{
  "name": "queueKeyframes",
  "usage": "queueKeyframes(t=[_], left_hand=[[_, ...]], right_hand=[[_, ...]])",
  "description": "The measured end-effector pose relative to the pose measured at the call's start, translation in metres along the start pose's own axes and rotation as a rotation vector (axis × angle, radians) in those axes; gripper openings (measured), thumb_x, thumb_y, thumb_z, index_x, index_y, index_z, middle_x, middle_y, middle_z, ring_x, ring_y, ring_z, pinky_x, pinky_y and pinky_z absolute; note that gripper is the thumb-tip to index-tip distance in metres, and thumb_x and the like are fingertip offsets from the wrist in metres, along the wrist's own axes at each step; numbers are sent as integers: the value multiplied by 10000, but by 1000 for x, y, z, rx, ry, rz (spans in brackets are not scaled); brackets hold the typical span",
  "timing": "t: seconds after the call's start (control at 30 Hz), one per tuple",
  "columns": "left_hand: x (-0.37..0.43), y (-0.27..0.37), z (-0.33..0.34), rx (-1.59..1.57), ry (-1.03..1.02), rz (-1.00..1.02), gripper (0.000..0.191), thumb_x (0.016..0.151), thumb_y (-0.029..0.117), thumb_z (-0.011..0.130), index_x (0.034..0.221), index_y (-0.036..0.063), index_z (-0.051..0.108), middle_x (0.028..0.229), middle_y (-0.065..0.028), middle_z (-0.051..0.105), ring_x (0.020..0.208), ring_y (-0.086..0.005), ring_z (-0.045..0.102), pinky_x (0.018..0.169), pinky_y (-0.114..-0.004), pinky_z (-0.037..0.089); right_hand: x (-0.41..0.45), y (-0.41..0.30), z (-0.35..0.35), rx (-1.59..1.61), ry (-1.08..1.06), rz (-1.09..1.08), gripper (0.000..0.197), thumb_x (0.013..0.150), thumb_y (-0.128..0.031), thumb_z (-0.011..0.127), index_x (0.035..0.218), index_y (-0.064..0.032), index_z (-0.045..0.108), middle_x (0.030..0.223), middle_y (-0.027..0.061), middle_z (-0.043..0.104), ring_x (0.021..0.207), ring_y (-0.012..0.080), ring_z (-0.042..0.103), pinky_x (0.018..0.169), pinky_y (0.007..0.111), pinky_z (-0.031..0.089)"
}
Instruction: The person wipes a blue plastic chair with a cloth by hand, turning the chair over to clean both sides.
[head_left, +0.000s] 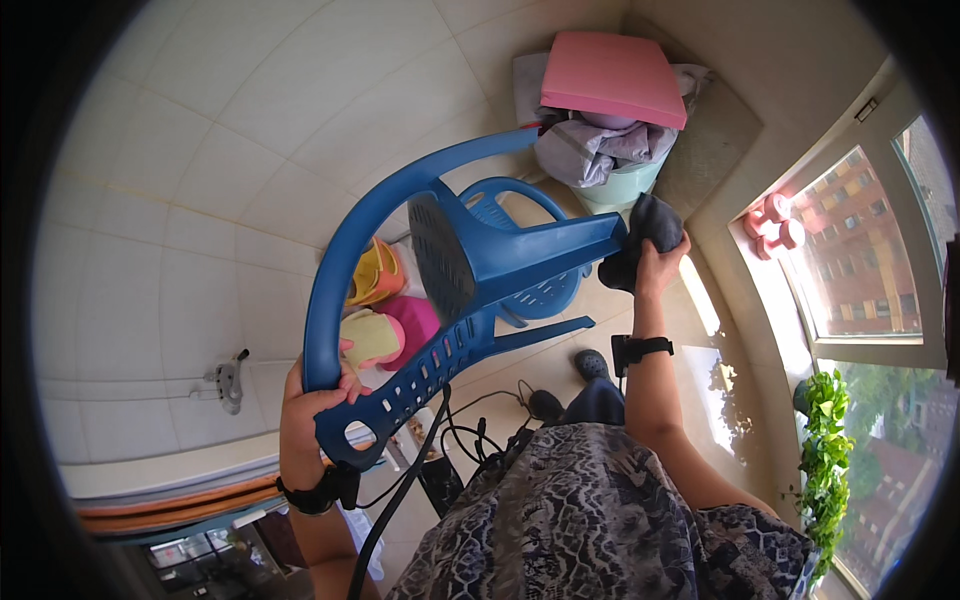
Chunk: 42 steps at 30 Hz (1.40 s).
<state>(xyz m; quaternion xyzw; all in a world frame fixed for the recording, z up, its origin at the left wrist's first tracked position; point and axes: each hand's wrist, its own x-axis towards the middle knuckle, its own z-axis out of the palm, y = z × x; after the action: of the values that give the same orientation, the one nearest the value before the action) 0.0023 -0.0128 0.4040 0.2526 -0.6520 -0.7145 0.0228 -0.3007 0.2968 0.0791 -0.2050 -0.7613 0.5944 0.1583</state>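
A blue plastic armchair (465, 247) is held up in front of me, tipped over with its legs pointing right. My left hand (311, 405) grips it where the curved armrest meets the slotted backrest. In my right hand (660, 262) is a bunched dark cloth (651, 225), at the end of one chair leg. That leg's tip is partly behind the cloth. A second blue plastic chair (544, 292) stands on the floor beyond the held one.
A pale green bucket (619, 184) heaped with grey fabric and a pink foam block (611, 79) stands in the corner. Yellow and pink containers (409, 326) sit by the left wall. Pink dumbbells (776, 225) and a leafy plant (825, 442) line the window. Black cables (409, 480) hang near me.
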Motion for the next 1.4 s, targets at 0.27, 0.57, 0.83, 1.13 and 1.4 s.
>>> queueKeyframes(t=[0.27, 0.57, 0.83, 1.13, 1.4], left_hand=[[-7, 1, -11, -5, -21, 56, 580, 705, 11, 582, 1260, -80, 443, 782, -84, 536, 721, -188, 561, 843, -419, 528], [1, -3, 19, 261, -15, 55, 654, 654, 52, 619, 1277, -46, 451, 774, -60, 514, 721, -170, 552, 837, -373, 509], [-1, -20, 8, 178, -35, 43, 542, 704, -15, 593, 1234, -30, 479, 801, -41, 517, 778, -129, 542, 841, -342, 508], [-7, -40, 12, 232, -88, 32, 567, 700, -39, 562, 1258, -12, 463, 824, -33, 499, 786, -115, 501, 867, -315, 477], [-22, -49, 12, 276, -69, 4, 559, 709, -17, 577, 1256, -12, 463, 789, -18, 516, 741, -102, 510, 860, -313, 482]], right_hand=[[17, -10, -55, 88, -179, -278, 816, 678, -91, 705, 1420, -101, 364, 1292, 178, 532, 1181, 336, 550, 1033, 379, 407], [-6, -17, -37, -616, -605, -730, 466, 715, 10, 581, 1096, -239, 684, 1117, 81, 612, 1014, 287, 598, 813, 407, 525], [-33, -31, 9, 29, -636, -420, 645, 740, -31, 661, 1353, -145, 497, 1297, 182, 527, 1199, 391, 479, 1041, 426, 382], [-163, -125, 57, 92, -958, -949, 666, 638, 69, 585, 1269, -144, 575, 1358, 109, 515, 1229, 351, 468, 1032, 416, 393], [-92, -80, 95, 159, -582, -280, 399, 769, -14, 630, 1160, 14, 556, 1142, 227, 593, 1093, 411, 547, 932, 399, 440]])
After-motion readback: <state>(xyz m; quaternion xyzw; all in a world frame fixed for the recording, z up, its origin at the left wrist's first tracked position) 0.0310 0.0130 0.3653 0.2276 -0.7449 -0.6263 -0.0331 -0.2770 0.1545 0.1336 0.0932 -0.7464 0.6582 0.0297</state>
